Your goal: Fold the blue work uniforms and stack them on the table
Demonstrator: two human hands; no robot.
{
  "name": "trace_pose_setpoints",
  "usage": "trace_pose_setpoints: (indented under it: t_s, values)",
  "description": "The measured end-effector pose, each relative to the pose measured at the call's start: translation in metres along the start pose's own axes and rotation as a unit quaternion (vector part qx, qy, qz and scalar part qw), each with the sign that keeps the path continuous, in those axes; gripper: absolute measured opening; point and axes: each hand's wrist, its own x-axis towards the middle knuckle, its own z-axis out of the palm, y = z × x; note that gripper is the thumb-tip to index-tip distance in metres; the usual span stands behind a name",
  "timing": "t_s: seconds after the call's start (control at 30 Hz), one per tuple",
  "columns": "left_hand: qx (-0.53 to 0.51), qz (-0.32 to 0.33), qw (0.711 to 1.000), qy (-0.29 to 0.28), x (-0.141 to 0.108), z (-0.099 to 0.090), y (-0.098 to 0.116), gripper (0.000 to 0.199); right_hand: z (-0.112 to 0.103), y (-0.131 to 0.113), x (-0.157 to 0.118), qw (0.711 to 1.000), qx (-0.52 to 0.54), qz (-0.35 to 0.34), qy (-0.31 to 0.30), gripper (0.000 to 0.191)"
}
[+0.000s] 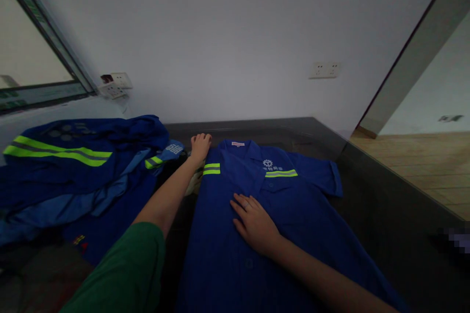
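Observation:
A blue short-sleeved work shirt [290, 205] lies front up on the dark table, its collar towards the wall. Yellow-green reflective strips and a white logo cross its chest. My right hand [257, 225] rests flat on the shirt's front, fingers spread. At the shirt's left shoulder edge, my left hand [201, 147] has its fingers curled around the fabric; the fingertips are hidden. The right-side sleeve is spread out, while the left-side sleeve does not show.
A heap of blue work clothes [135, 132] with reflective bands lies at the left. The dark glossy table [367, 220] meets a white wall with a double socket [324, 70]. More sockets [116, 84] sit near the window frame [47, 90]. Wooden flooring [411, 161] shows at the right.

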Motion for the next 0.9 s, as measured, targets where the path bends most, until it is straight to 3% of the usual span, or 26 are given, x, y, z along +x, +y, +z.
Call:
trace_pose_setpoints:
  t_s: [0.07,0.17,0.27,0.37,0.5,0.63,0.73,0.9]
  values:
    - [0.002,-0.055,0.998,0.023,-0.006,-0.009,0.004,0.034,0.002,0.001,0.004,1.000,-0.003,-0.008,0.004,0.047]
    - [-0.035,-0.007,0.998,-0.043,-0.025,-0.014,0.020,0.035,0.003,0.002,0.004,1.000,-0.010,-0.011,0.007,0.047]
    - [-0.057,0.028,0.991,-0.117,-0.048,-0.003,0.043,0.040,0.004,0.000,0.002,1.000,-0.020,-0.012,0.011,0.047]
    - [-0.057,-0.018,0.986,-0.156,-0.061,0.014,0.058,0.059,0.004,-0.001,0.000,0.999,-0.029,-0.016,0.011,0.047]
    - [-0.062,-0.079,0.979,-0.179,-0.054,0.028,0.061,0.069,0.003,-0.002,0.000,0.999,-0.031,-0.015,0.011,0.047]
    - [-0.074,-0.090,0.979,-0.170,-0.040,0.025,0.059,0.066,0.002,-0.002,-0.001,0.999,-0.029,-0.012,0.008,0.047]
    - [-0.089,-0.081,0.984,-0.129,-0.039,0.015,0.060,0.060,0.003,-0.001,0.000,0.999,-0.032,-0.016,0.011,0.047]
    - [-0.120,-0.045,0.990,-0.055,-0.066,-0.012,0.071,0.045,0.007,0.002,0.000,0.999,-0.044,-0.026,0.014,0.047]
